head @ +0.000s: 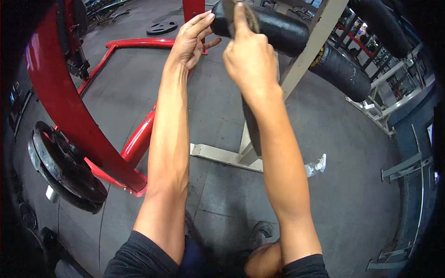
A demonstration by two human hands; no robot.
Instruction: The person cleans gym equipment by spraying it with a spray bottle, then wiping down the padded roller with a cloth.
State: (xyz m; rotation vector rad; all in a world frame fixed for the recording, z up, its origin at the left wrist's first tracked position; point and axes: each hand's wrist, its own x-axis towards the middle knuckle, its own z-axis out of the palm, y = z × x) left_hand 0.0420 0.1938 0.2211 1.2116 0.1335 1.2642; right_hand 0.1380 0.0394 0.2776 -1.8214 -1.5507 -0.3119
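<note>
My left hand [192, 41] reaches up with its fingers apart. Its fingertips touch the near end of a black padded roller [283, 29] on a gym machine. My right hand [251, 57] presses a brownish cloth [227, 15] against the roller's upper covering, index finger stretched along it. The cloth is blurred, and the hand hides much of it. A cream metal upright [313, 45] stands at the roller's far end. Below my right wrist runs a dark, narrow edge [251, 121], partly behind my forearm; I cannot tell what it belongs to.
A red machine frame [74, 93] curves up at the left, carrying black weight plates [66, 170]. Another plate [162, 27] lies on the floor behind. A cream base bar [226, 158] crosses low ahead, near a clear plastic bottle [315, 166]. Another black roller [342, 74] is at the right.
</note>
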